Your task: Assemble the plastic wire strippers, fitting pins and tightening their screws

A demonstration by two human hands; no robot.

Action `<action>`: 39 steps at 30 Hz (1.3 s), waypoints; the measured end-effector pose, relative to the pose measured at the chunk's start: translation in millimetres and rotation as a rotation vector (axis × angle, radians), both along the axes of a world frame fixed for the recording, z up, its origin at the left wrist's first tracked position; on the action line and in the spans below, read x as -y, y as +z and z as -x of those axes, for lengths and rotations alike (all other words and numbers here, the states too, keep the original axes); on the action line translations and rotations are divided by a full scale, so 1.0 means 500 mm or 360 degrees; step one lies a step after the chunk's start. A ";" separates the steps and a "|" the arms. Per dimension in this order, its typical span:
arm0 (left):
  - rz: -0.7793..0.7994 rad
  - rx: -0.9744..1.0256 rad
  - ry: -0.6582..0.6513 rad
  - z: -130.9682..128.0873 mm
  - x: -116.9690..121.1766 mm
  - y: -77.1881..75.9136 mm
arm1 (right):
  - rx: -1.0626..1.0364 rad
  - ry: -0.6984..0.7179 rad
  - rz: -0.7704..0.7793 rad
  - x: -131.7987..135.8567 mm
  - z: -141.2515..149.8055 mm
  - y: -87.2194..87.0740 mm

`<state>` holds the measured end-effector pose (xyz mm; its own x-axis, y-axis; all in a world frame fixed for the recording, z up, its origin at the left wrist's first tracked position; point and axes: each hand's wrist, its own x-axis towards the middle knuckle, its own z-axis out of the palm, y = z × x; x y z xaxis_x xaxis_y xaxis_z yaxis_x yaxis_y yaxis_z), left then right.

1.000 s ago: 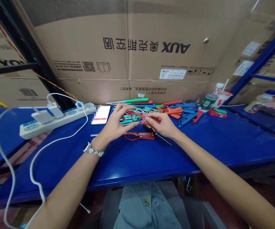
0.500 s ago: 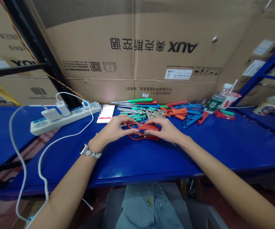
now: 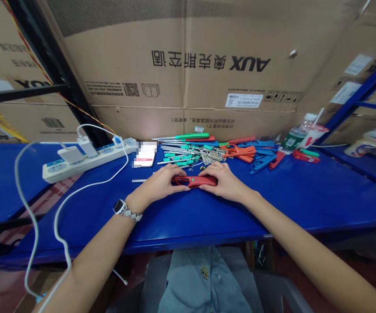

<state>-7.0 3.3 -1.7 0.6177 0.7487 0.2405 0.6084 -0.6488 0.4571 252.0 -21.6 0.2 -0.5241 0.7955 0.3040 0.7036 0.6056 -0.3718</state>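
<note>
Between my two hands is a red lighter casing [image 3: 194, 181], the long-handled kind, held level just over the blue table. Its oval trigger opening faces left and a small green piece shows in its side. My left hand [image 3: 164, 180] pinches the left end, thumb in front and fingers behind. The right end is gripped the same way by my right hand [image 3: 225, 180]. A thin metal tube [image 3: 138, 180] sticks out to the left of my left hand; whether it joins the casing is hidden. Behind my hands lie green lighter parts with metal tubes [image 3: 178, 155].
Orange casings [image 3: 240, 152] and blue casings [image 3: 262, 161] lie at the back right, near a bottle [image 3: 290, 141] and a cup. Finished-looking lighters [image 3: 196, 136] rest along the back. Left are a phone [image 3: 145, 155] and a power strip [image 3: 73, 163] with a trailing white cable.
The two red halves, apart before with wires showing between them, now sit together as one casing. Both hands have come slightly nearer to me.
</note>
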 end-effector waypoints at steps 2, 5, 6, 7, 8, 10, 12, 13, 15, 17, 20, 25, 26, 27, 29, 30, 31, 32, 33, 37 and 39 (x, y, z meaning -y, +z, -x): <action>0.0021 -0.0016 0.0007 -0.002 0.001 -0.001 | -0.0001 0.0007 -0.0003 0.001 -0.003 -0.002; 0.0052 -0.0010 0.0029 -0.004 0.003 -0.002 | -0.0005 0.0021 -0.0024 0.002 -0.007 -0.005; 0.0065 -0.0009 0.0036 -0.004 0.003 -0.003 | -0.0001 0.0031 -0.0033 0.002 -0.008 -0.006; 0.0078 -0.0008 0.0040 -0.005 0.003 -0.003 | 0.0004 0.0041 -0.0042 0.002 -0.008 -0.008; 0.0090 -0.0006 0.0041 -0.005 0.003 -0.004 | 0.0011 0.0050 -0.0048 0.002 -0.009 -0.010; 0.0107 0.0009 0.0033 -0.006 0.002 -0.005 | 0.0027 0.0052 -0.0057 0.002 -0.011 -0.013; 0.0118 0.0039 0.0017 -0.008 0.001 -0.006 | 0.0043 0.0048 -0.0063 0.001 -0.012 -0.015; 0.0123 0.0056 0.0010 -0.009 0.000 -0.006 | 0.0051 0.0042 -0.0063 -0.001 -0.012 -0.015; 0.0135 0.0094 0.0005 -0.010 -0.002 -0.008 | 0.0070 0.0020 -0.0039 -0.005 -0.012 -0.013; 0.0154 0.0123 0.0008 -0.011 -0.004 -0.011 | 0.0097 -0.0001 0.0021 -0.011 -0.010 -0.008; 0.0165 0.0145 0.0040 -0.011 -0.008 -0.015 | 0.0147 -0.0012 0.0112 -0.021 -0.006 0.001; 0.0181 0.0127 0.0102 -0.013 -0.015 -0.016 | 0.0203 -0.0016 0.0141 -0.027 -0.006 0.007; 0.0197 0.0125 0.0108 -0.014 -0.015 -0.016 | 0.0217 -0.0018 0.0136 -0.027 -0.007 0.009; 0.0212 0.0128 0.0118 -0.015 -0.015 -0.015 | 0.0238 -0.0021 0.0132 -0.026 -0.007 0.011; 0.0226 0.0143 0.0145 -0.016 -0.014 -0.014 | 0.0312 -0.0022 0.0128 -0.023 -0.003 0.018; 0.0218 0.0146 0.0162 -0.016 -0.012 -0.015 | 0.0369 -0.0023 0.0127 -0.020 0.002 0.023; 0.0202 0.0143 0.0180 -0.015 -0.011 -0.016 | 0.0435 -0.0020 0.0125 -0.017 0.009 0.028; 0.0179 0.0133 0.0198 -0.015 -0.010 -0.017 | 0.0498 -0.0010 0.0118 -0.013 0.018 0.034; 0.0155 0.0117 0.0211 -0.014 -0.008 -0.019 | 0.0560 0.0005 0.0105 -0.009 0.029 0.040; 0.0041 0.0053 0.0220 -0.008 -0.003 -0.027 | 0.0700 0.0062 0.0034 -0.002 0.076 0.055; -0.0026 0.0037 0.0179 -0.007 -0.001 -0.030 | 0.0725 0.0017 0.0057 -0.004 0.091 0.056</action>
